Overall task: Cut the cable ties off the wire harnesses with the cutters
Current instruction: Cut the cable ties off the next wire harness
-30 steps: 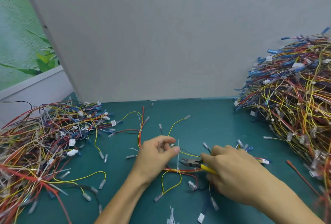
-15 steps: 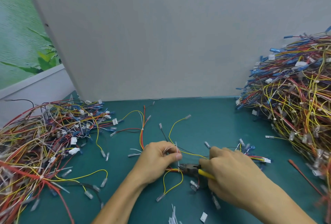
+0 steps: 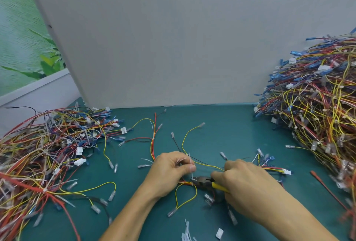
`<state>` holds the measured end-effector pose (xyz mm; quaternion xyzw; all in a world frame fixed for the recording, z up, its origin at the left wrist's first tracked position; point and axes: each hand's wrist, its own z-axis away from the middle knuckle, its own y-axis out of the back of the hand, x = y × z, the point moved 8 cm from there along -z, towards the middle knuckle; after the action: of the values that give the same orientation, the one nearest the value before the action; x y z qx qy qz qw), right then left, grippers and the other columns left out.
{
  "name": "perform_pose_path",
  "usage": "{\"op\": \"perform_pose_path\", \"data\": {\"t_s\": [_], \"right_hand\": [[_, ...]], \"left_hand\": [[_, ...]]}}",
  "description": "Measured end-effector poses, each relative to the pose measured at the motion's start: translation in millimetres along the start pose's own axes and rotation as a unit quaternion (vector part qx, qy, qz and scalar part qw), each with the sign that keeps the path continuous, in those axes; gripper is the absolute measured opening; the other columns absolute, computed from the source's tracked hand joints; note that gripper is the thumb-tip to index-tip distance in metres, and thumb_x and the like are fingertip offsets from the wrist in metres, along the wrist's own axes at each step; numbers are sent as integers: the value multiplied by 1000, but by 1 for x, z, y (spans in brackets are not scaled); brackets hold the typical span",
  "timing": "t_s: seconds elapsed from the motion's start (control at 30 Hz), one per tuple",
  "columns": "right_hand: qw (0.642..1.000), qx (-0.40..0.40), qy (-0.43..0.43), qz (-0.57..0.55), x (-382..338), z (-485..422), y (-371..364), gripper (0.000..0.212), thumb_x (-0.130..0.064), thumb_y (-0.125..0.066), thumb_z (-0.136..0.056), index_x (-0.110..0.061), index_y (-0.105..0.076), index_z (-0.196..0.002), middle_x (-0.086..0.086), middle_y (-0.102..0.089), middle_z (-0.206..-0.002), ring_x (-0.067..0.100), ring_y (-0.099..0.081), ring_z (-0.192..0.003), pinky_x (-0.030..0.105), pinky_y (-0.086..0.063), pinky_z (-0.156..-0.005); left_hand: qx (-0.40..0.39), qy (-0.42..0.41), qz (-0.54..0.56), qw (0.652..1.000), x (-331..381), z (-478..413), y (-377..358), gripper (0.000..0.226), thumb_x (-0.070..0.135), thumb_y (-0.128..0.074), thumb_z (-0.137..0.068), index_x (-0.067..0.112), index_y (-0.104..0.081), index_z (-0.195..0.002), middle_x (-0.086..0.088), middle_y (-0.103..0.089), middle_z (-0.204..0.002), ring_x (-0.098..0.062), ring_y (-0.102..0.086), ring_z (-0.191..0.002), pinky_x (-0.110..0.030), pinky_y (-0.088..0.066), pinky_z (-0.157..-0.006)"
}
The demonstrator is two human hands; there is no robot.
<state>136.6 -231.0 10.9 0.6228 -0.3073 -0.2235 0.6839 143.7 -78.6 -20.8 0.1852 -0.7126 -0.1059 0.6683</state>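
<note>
A small wire harness of yellow, red and black wires lies on the green mat at centre. My left hand pinches the white cable tie that stands up from the bundle. My right hand grips the yellow-handled cutters. Their dark jaws point left and sit at the foot of the tie, just under my left thumb. Whether the tie is severed cannot be seen.
A big heap of tied harnesses fills the right side. A flatter tangle of wires covers the left. Cut tie scraps lie at the near edge. A grey partition stands behind the mat.
Both hands have dropped slightly toward me. My left hand's fingers have tightened on the tie and the cutter jaws have moved up to the tie's base.
</note>
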Motion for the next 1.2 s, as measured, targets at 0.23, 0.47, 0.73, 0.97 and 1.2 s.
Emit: {"op": "perform_pose_path", "data": {"t_s": [0.23, 0.47, 0.73, 0.97, 1.2], "right_hand": [[1000, -9, -6, 7, 3, -3, -8, 24, -6, -42, -84, -25, -44, -99, -2, -20, -72, 33, -37, -75, 31, -13, -46], [999, -13, -35, -1, 4, -3, -10, 18, -14, -43, -86, -27, -45, -98, -2, -29, -78, 36, -50, -82, 32, -12, -46], [990, 41, -23, -135, -14, -7, -12, 24, -39, -47, -90, -28, -45, -111, -7, -50, -110, 24, -53, -105, 35, -41, -70], [994, -37, -47, -95, 18, -5, -19, 26, -28, -55, -77, -28, -46, -101, -7, -57, -109, 25, -57, -104, 34, -38, -67], [990, -46, -27, -132, 30, -1, -10, 12, -24, -49, -79, -30, -45, -89, -7, -56, -95, 24, -54, -92, 33, -43, -70]], "left_hand": [[3, -3, 3, 1000, 0, -1, 0, 26, 7, -72, -81, 25, -67, -62, 4, -62, -68, -8, -52, -62, -21, -48, -56], [16, -8, 83, 996, 3, -1, 3, 20, 14, -69, -84, 20, -63, -66, 10, -51, -60, -5, -40, -51, -19, -36, -50], [98, -68, 264, 957, 27, -1, 34, 23, 4, -37, -99, 11, -53, -85, 2, -59, -64, -6, -40, -51, -17, -33, -49], [173, -50, 305, 935, 14, 6, 86, 26, 7, -32, -101, 10, -52, -85, 6, -38, -51, -11, -42, -52, -22, -34, -53], [50, -47, -75, 995, 6, 9, 74, 16, 14, -68, -72, 26, -69, -81, 10, -25, -52, -8, -24, -51, -22, -26, -56]]}}
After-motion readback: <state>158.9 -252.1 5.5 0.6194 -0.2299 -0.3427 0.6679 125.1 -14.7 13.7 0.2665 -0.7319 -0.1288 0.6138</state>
